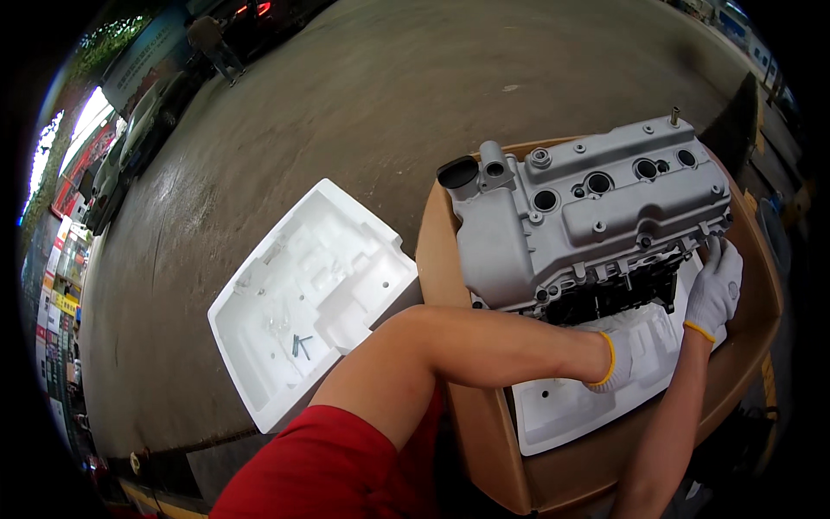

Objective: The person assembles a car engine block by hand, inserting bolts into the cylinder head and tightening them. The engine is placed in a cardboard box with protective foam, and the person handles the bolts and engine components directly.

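A silver-grey car engine (596, 195) with round holes along its cover sits tilted in an open cardboard box (752, 346). Its dark underside rests over a white foam tray (562, 419). My left hand (618, 355), in a white glove with a yellow cuff, reaches in under the engine's near side; the fingers are hidden. At the engine's right end is my right hand (716, 290), gloved the same way, its fingers stretched up against the lower edge of the casing.
Left of the box lies a second white foam tray (298, 251) with several small bolts (300, 346) in it. Concrete floor (389, 95) stretches beyond. Far left are parked cars (143, 134) and a standing person (212, 43).
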A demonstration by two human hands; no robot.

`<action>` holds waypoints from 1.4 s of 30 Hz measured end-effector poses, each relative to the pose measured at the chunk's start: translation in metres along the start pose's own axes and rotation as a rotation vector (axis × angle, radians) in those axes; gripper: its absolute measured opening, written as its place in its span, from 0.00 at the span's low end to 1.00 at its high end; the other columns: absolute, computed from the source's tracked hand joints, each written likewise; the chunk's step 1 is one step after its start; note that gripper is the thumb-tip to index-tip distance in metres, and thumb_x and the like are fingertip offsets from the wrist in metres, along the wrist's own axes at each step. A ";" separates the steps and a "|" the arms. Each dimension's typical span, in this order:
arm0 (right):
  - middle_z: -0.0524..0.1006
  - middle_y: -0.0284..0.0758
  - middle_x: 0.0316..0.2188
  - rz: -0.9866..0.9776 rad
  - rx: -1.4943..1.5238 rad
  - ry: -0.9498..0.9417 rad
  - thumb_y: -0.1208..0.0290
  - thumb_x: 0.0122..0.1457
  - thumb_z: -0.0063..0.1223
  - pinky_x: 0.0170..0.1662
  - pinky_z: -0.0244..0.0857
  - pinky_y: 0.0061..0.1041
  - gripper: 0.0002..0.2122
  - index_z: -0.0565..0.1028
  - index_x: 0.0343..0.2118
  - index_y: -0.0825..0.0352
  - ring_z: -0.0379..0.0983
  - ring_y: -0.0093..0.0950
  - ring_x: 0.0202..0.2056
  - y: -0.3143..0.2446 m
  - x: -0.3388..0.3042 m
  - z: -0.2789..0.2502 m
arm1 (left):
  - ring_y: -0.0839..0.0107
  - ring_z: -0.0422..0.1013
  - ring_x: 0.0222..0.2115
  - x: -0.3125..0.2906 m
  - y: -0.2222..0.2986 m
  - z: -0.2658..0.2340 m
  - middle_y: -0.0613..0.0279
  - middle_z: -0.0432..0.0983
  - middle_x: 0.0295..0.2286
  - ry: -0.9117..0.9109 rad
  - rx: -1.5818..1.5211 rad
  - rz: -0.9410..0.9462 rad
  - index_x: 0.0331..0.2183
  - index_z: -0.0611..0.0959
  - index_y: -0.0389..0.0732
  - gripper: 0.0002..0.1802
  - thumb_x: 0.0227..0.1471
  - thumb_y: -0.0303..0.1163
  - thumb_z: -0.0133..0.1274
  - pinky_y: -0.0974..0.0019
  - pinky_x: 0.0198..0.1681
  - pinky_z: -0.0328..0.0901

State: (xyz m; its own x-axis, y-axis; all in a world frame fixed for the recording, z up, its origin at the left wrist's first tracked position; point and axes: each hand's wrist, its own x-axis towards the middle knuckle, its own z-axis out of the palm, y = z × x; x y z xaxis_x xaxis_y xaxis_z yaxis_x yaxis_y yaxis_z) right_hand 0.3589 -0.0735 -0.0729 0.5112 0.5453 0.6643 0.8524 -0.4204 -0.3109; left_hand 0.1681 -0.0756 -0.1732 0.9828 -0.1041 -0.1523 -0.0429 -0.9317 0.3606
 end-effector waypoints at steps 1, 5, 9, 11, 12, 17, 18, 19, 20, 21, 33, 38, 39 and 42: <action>0.82 0.46 0.49 -0.016 -0.005 -0.005 0.61 0.75 0.49 0.53 0.70 0.41 0.14 0.80 0.51 0.65 0.79 0.47 0.51 -0.007 0.001 -0.001 | 0.51 0.83 0.44 0.013 -0.013 0.037 0.54 0.87 0.45 0.072 -0.066 -0.026 0.46 0.91 0.44 0.18 0.50 0.30 0.62 0.51 0.48 0.77; 0.83 0.43 0.47 0.088 0.011 -0.044 0.59 0.76 0.47 0.51 0.71 0.42 0.15 0.80 0.50 0.63 0.80 0.47 0.49 0.006 0.002 -0.004 | 0.51 0.83 0.44 0.022 0.001 -0.005 0.54 0.87 0.45 0.243 0.088 0.152 0.45 0.91 0.44 0.18 0.51 0.31 0.62 0.51 0.48 0.77; 0.85 0.42 0.47 0.196 0.075 -0.110 0.53 0.75 0.46 0.51 0.70 0.43 0.18 0.81 0.51 0.61 0.80 0.48 0.49 0.000 0.005 -0.010 | 0.51 0.83 0.44 0.013 0.002 -0.013 0.54 0.87 0.45 0.151 0.151 0.158 0.45 0.92 0.45 0.18 0.51 0.31 0.61 0.51 0.48 0.77; 0.85 0.41 0.48 0.232 0.112 -0.112 0.52 0.75 0.46 0.51 0.70 0.43 0.18 0.81 0.52 0.60 0.80 0.48 0.50 -0.004 0.005 -0.010 | 0.51 0.83 0.44 0.007 -0.001 -0.008 0.54 0.87 0.45 0.006 0.184 0.146 0.45 0.92 0.46 0.18 0.51 0.32 0.61 0.51 0.48 0.77; 0.85 0.40 0.47 0.230 0.144 -0.097 0.52 0.74 0.47 0.49 0.70 0.41 0.19 0.81 0.52 0.60 0.80 0.45 0.47 0.000 0.005 -0.008 | 0.51 0.83 0.44 0.006 -0.002 -0.007 0.54 0.87 0.45 -0.065 0.203 0.143 0.45 0.92 0.46 0.18 0.51 0.32 0.61 0.51 0.48 0.77; 0.85 0.36 0.37 0.397 0.307 -0.164 0.50 0.74 0.48 0.37 0.69 0.30 0.22 0.83 0.51 0.64 0.77 0.27 0.28 -0.002 0.007 -0.004 | 0.51 0.83 0.45 0.000 0.001 -0.006 0.55 0.88 0.44 -0.200 0.201 0.112 0.45 0.93 0.47 0.18 0.53 0.33 0.60 0.52 0.48 0.76; 0.84 0.35 0.35 0.409 0.347 -0.154 0.50 0.74 0.48 0.35 0.67 0.28 0.22 0.83 0.51 0.66 0.74 0.25 0.26 0.003 0.008 -0.002 | 0.51 0.83 0.45 -0.003 0.005 -0.011 0.55 0.88 0.44 -0.193 0.196 0.104 0.45 0.93 0.48 0.18 0.53 0.34 0.59 0.52 0.48 0.76; 0.83 0.34 0.33 0.421 0.387 -0.144 0.50 0.74 0.48 0.33 0.66 0.26 0.22 0.83 0.50 0.67 0.72 0.22 0.25 0.010 0.008 0.002 | 0.51 0.83 0.45 -0.006 0.007 -0.014 0.55 0.88 0.44 -0.187 0.190 0.097 0.45 0.93 0.48 0.18 0.54 0.35 0.59 0.52 0.48 0.76; 0.83 0.33 0.31 0.435 0.425 -0.133 0.50 0.74 0.49 0.31 0.64 0.24 0.23 0.83 0.50 0.68 0.69 0.19 0.23 0.016 0.007 0.005 | 0.51 0.83 0.45 -0.005 0.007 -0.014 0.55 0.88 0.44 -0.164 0.167 0.097 0.46 0.93 0.48 0.18 0.55 0.35 0.58 0.52 0.49 0.76; 0.82 0.34 0.31 0.470 0.472 -0.151 0.50 0.74 0.49 0.31 0.64 0.24 0.23 0.83 0.50 0.68 0.69 0.19 0.22 0.019 0.007 0.004 | 0.51 0.83 0.45 -0.002 0.008 -0.011 0.55 0.88 0.43 -0.139 0.141 0.100 0.46 0.93 0.48 0.18 0.55 0.36 0.58 0.52 0.49 0.76; 0.82 0.43 0.42 0.124 0.187 0.079 0.54 0.74 0.47 0.50 0.71 0.46 0.14 0.80 0.45 0.58 0.78 0.48 0.46 -0.002 -0.004 0.007 | 0.49 0.82 0.37 -0.024 0.021 -0.056 0.54 0.86 0.34 -0.098 0.116 -0.053 0.36 0.88 0.43 0.13 0.60 0.41 0.57 0.47 0.40 0.75; 0.83 0.43 0.41 0.132 0.081 0.013 0.54 0.72 0.52 0.49 0.72 0.44 0.14 0.81 0.44 0.58 0.80 0.47 0.46 -0.005 -0.003 -0.006 | 0.49 0.82 0.38 -0.023 0.026 -0.067 0.51 0.85 0.34 -0.079 0.090 -0.129 0.38 0.87 0.43 0.17 0.66 0.45 0.52 0.47 0.42 0.75; 0.83 0.43 0.42 0.182 0.112 -0.020 0.52 0.72 0.51 0.50 0.72 0.44 0.15 0.81 0.44 0.58 0.80 0.47 0.46 -0.006 -0.003 -0.008 | 0.49 0.82 0.38 -0.022 0.026 -0.065 0.50 0.85 0.34 -0.050 0.048 -0.142 0.39 0.87 0.43 0.17 0.66 0.45 0.52 0.47 0.42 0.75; 0.84 0.45 0.43 0.340 0.203 -0.103 0.47 0.70 0.50 0.54 0.70 0.42 0.20 0.83 0.44 0.60 0.80 0.47 0.47 -0.013 -0.001 -0.013 | 0.48 0.82 0.39 -0.019 0.026 -0.059 0.46 0.84 0.34 0.036 -0.111 -0.184 0.40 0.88 0.43 0.19 0.66 0.47 0.52 0.48 0.44 0.74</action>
State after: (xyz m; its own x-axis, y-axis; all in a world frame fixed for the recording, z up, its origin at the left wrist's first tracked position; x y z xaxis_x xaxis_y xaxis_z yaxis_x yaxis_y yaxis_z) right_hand 0.3457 -0.0774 -0.0607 0.7672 0.4740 0.4321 0.6319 -0.4429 -0.6360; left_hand 0.1588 -0.0769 -0.1066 0.9781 0.0784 -0.1926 0.1558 -0.8898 0.4290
